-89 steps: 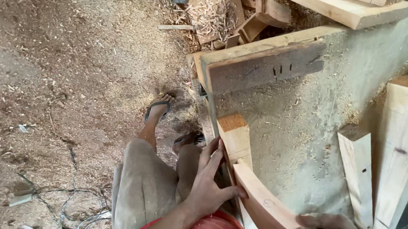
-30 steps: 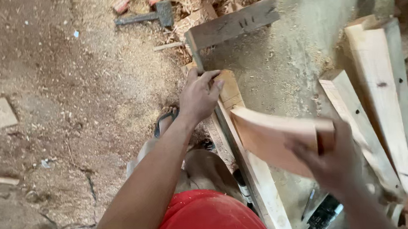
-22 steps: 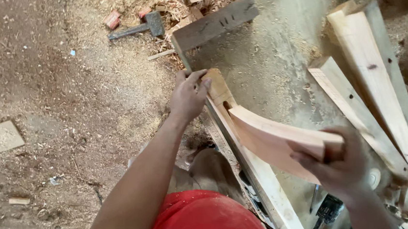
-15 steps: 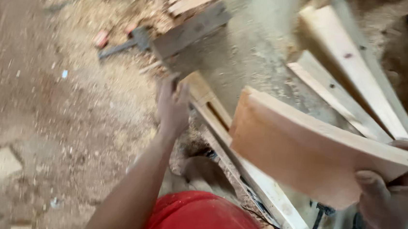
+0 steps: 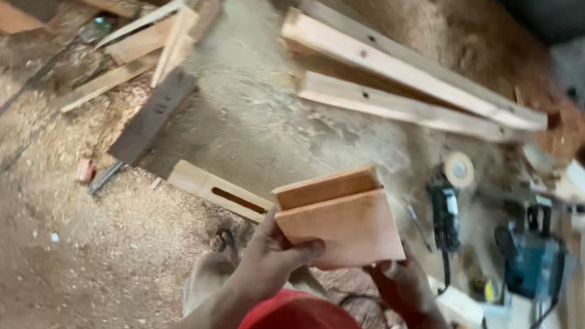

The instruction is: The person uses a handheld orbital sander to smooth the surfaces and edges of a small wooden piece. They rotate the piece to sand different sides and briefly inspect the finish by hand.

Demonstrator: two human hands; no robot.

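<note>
I hold a pale reddish wooden block (image 5: 340, 220) up in front of me with both hands. My left hand (image 5: 271, 253) grips its lower left corner, thumb over the face. My right hand (image 5: 401, 281) supports it from underneath on the right. Below the block a slotted wooden piece (image 5: 217, 190) lies on the sawdust-covered workbench (image 5: 255, 113). My foot in a sandal (image 5: 220, 242) stands on the floor below.
Two long planks (image 5: 411, 76) lie across the bench top. A dark flat board (image 5: 150, 115) and loose offcuts (image 5: 142, 41) sit at the left edge. Power tools, among them a blue one (image 5: 532, 260) and a dark grinder (image 5: 445, 211), lie at right. Sawdust covers the floor (image 5: 29, 234).
My left hand left the slotted piece on the bench and joined the right hand on the block. The block came toward me and the view swung right, showing the power tools.
</note>
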